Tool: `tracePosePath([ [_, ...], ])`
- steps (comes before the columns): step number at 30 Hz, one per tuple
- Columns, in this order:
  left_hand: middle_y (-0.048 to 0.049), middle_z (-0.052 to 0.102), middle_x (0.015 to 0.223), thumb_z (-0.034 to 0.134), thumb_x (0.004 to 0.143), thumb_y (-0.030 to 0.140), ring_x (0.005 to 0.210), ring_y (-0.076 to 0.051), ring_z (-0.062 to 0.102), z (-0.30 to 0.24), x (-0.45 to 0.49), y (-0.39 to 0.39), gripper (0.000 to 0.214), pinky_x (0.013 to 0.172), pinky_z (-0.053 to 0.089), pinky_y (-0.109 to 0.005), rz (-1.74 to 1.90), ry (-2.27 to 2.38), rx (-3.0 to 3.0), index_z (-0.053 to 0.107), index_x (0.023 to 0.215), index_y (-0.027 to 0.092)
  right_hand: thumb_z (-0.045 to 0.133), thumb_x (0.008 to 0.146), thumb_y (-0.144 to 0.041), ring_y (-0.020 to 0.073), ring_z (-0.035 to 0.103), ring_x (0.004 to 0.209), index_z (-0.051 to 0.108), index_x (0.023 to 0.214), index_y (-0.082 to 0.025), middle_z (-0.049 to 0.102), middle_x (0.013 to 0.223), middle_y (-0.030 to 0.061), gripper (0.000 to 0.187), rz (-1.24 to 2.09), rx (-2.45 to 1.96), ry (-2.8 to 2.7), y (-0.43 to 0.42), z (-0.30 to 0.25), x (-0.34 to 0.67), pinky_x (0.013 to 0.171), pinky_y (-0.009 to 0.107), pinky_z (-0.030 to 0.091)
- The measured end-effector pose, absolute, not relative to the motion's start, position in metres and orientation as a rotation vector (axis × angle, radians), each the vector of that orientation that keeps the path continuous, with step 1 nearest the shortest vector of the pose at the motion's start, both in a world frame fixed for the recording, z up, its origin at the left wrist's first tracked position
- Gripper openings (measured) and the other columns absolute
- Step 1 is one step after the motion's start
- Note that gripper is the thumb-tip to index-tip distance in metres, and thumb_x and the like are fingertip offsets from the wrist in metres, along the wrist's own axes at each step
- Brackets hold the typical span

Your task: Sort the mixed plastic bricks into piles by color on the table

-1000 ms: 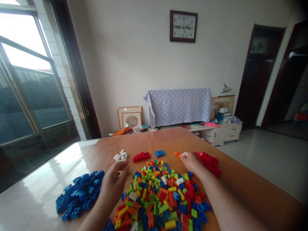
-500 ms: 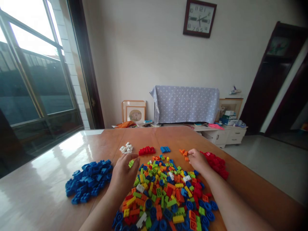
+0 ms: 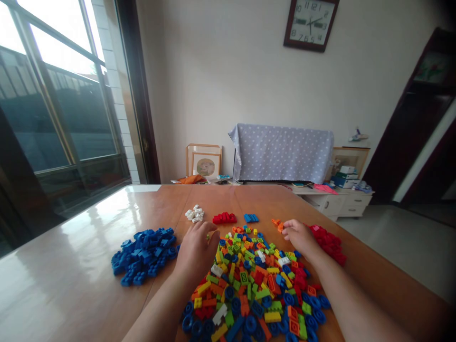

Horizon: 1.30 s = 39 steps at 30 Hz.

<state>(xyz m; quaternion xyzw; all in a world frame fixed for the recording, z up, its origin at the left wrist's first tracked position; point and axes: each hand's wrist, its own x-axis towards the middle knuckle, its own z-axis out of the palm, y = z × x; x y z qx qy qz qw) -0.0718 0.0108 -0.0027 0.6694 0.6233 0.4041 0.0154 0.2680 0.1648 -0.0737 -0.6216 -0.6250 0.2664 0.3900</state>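
The one camera sits on the person's head. It looks forward and a bit down across the counter (image 3: 89,251). The hands (image 3: 197,248) are close, low in the frame. The wall (image 3: 221,71) is farther off, with a clock (image 3: 311,23) at the top right.

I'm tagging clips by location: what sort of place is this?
Probably a home living room: a wall clock, a polka-dot cloth draped over something on a low white cabinet, and toy building bricks heaped on the wooden table.
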Motion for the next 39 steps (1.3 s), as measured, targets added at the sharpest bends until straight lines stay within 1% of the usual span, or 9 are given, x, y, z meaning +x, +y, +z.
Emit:
tracePosePath([
  [5, -0.0112, 0.067, 0.108, 0.049, 0.097, 0.042, 0.104, -0.027, 0.060, -0.001, -0.061, 0.003, 0.032, 0.089, 0.046, -0.037, 0.934, 1.883, 2.213, 0.069, 0.110, 0.021, 0.053, 0.086, -0.037, 0.0217, 0.071, 0.096, 0.068, 0.106, -0.019, 0.075, 0.110, 0.0088, 0.031, 0.664, -1.390, -1.761, 0.155, -0.076, 0.258, 0.086, 0.033, 0.055],
  [9, -0.0113, 0.063, 0.129, 0.049, 0.094, 0.056, 0.118, -0.031, 0.057, -0.001, -0.051, -0.006, 0.049, 0.100, 0.046, -0.043, 0.692, 1.752, 2.313, 0.063, 0.130, 0.025, 0.049, 0.092, -0.040, 0.0250, 0.062, 0.122, 0.066, 0.127, -0.022, 0.069, 0.129, 0.0090, 0.043, 0.696, -1.218, -1.995, 0.138, -0.069, 0.242, 0.105, 0.039, 0.048],
  [13, -0.0115, 0.041, 0.158, 0.045, 0.091, 0.069, 0.145, -0.037, 0.035, -0.005, -0.043, -0.013, 0.073, 0.116, 0.032, -0.055, 0.530, 1.657, 2.341, 0.044, 0.151, 0.028, 0.047, 0.095, -0.043, 0.0285, 0.039, 0.145, 0.055, 0.144, -0.026, 0.052, 0.150, 0.0064, 0.053, 0.610, -1.203, -2.205, 0.129, -0.063, 0.226, 0.120, 0.049, 0.030],
  [15, -0.0105, 0.030, 0.164, 0.042, 0.089, 0.074, 0.151, -0.038, 0.022, -0.007, -0.041, -0.015, 0.080, 0.120, 0.024, -0.059, 0.469, 1.628, 2.324, 0.036, 0.156, 0.030, 0.045, 0.096, -0.044, 0.0284, 0.023, 0.153, 0.048, 0.150, -0.030, 0.042, 0.158, 0.0036, 0.056, 0.584, -1.235, -2.280, 0.130, -0.063, 0.220, 0.123, 0.052, 0.021],
  [17, -0.0096, 0.025, 0.165, 0.040, 0.088, 0.077, 0.153, -0.039, 0.014, -0.010, -0.040, -0.015, 0.084, 0.121, 0.019, -0.062, 0.428, 1.598, 2.312, 0.031, 0.157, 0.031, 0.044, 0.097, -0.044, 0.0280, 0.015, 0.155, 0.044, 0.152, -0.034, 0.038, 0.160, 0.0008, 0.056, 0.598, -1.258, -2.340, 0.132, -0.064, 0.218, 0.124, 0.053, 0.017],
  [20, -0.0095, 0.024, 0.166, 0.038, 0.086, 0.080, 0.153, -0.039, 0.014, -0.013, -0.039, -0.016, 0.086, 0.120, 0.017, -0.064, 0.395, 1.573, 2.303, 0.031, 0.157, 0.032, 0.045, 0.097, -0.044, 0.0289, 0.018, 0.154, 0.049, 0.149, -0.034, 0.049, 0.153, 0.0014, 0.053, 0.566, -1.277, -2.363, 0.134, -0.064, 0.220, 0.124, 0.055, 0.016],
  [22, -0.0097, 0.023, 0.166, 0.036, 0.086, 0.080, 0.153, -0.040, 0.015, -0.014, -0.039, -0.017, 0.086, 0.120, 0.017, -0.065, 0.383, 1.571, 2.300, 0.032, 0.157, 0.033, 0.045, 0.097, -0.043, 0.0296, 0.026, 0.151, 0.054, 0.145, -0.030, 0.059, 0.144, 0.0042, 0.051, 0.542, -1.276, -2.331, 0.134, -0.062, 0.224, 0.123, 0.054, 0.019],
  [27, -0.0096, 0.022, 0.166, 0.033, 0.088, 0.078, 0.153, -0.039, 0.012, -0.017, -0.039, -0.017, 0.083, 0.120, 0.016, -0.065, 0.369, 1.574, 2.319, 0.033, 0.157, 0.032, 0.045, 0.097, -0.042, 0.0269, 0.058, 0.128, 0.061, 0.136, -0.021, 0.065, 0.135, 0.0118, 0.047, 0.642, -1.255, -2.152, 0.132, -0.061, 0.235, 0.110, 0.043, 0.045],
  [39, -0.0099, 0.025, 0.165, 0.034, 0.088, 0.078, 0.153, -0.037, 0.012, -0.021, -0.040, -0.017, 0.082, 0.118, 0.015, -0.070, 0.357, 1.526, 2.375, 0.035, 0.155, 0.031, 0.052, 0.092, -0.046, 0.0262, 0.064, 0.121, 0.066, 0.126, -0.022, 0.070, 0.127, 0.0109, 0.044, 0.785, -1.252, -2.065, 0.128, -0.057, 0.229, 0.103, 0.038, 0.051],
])
